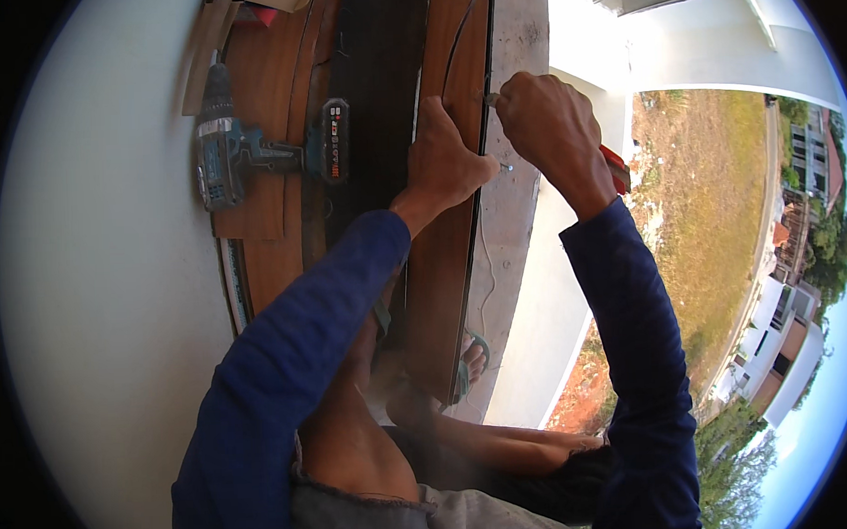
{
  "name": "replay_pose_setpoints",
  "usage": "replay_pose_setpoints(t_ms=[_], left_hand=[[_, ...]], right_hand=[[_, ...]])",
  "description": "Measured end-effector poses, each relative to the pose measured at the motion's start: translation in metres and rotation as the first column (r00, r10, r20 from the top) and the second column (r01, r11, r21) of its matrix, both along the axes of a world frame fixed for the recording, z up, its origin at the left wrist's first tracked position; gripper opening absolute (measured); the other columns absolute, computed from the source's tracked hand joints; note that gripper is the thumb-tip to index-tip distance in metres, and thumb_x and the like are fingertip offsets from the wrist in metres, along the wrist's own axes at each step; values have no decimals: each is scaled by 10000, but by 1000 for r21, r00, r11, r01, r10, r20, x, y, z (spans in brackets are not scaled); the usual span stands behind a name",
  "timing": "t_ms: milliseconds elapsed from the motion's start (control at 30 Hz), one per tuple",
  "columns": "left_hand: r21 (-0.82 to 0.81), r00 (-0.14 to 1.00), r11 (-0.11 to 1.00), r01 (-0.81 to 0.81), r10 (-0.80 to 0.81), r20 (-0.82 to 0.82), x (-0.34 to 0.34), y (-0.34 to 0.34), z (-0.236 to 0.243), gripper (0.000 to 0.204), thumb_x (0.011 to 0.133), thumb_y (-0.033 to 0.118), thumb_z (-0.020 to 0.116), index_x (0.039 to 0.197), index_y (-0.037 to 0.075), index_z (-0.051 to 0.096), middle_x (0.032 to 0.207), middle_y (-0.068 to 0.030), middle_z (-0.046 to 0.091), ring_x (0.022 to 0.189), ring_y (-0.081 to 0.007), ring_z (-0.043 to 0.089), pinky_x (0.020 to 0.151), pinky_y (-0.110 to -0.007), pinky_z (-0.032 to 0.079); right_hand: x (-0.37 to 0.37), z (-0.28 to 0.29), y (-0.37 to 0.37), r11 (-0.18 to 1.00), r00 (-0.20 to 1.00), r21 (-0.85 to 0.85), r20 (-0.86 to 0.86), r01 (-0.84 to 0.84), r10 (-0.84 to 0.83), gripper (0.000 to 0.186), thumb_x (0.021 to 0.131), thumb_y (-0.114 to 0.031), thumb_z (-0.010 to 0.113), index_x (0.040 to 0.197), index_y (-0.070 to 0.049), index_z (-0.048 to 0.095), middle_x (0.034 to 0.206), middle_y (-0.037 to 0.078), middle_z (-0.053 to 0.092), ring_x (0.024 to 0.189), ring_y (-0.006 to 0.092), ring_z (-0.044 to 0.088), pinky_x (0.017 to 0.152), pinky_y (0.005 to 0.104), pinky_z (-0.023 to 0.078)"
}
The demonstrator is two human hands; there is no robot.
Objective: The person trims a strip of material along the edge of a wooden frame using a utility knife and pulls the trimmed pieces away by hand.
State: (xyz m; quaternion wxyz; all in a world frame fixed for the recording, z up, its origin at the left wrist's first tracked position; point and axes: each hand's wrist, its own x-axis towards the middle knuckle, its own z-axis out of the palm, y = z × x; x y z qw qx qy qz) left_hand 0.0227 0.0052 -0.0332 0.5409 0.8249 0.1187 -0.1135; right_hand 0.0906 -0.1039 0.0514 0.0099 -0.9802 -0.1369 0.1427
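Fingers [516, 98] of right hand [551, 120] pinch screw [489, 99]; left hand [446, 156] steadies wood plank [446, 245].

— Where were the hands?
— The left hand [446, 161] pressed the brown wooden plank [447, 264]; the right hand [549, 120] gripped a tool at its edge.
— And the cordless drill [252, 154]?
— It lay aside on the boards.

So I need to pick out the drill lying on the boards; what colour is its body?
Teal-blue body with black parts, on the cordless drill; clearest in the head view.
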Motion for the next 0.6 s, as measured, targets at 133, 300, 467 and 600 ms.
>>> replay_pose_setpoints(t_ms=[133,300,467,600], left_hand=[[-6,1000,1000,9,-9,-19,1,1,1,809,648,147,802,1252,-72,310,1171,-237,469,1111,-370,562,952,-411,478],[-16,999,1000,7,-8,-33,2,0,-1,847,649,152,803,1288,-78,297,1207,-237,467,1136,-365,557,966,-409,474],[-26,998,1000,8,-10,-66,1,0,0,864,655,162,805,1309,-76,292,1257,-247,459,1174,-364,545,992,-400,461],[-29,998,999,25,-27,-62,-2,4,4,962,652,199,830,1357,-96,246,1300,-265,440,1215,-371,517,1019,-400,442]], right_hand=[[-4,-3,-3,999,1000,33,28,-7,6,330,914,-271,562,734,-16,671,691,191,656,692,388,652,694,480,514],[-8,-2,-2,1000,1000,8,6,6,-6,319,907,-262,561,741,-13,674,698,200,656,694,389,653,705,482,514],[-15,0,-4,1000,1000,6,-21,0,0,311,901,-252,559,743,-12,680,702,206,658,686,386,653,704,477,518],[-22,1,-7,1000,997,17,-74,21,-20,309,899,-253,565,747,-16,693,690,198,657,673,377,653,691,472,518]])
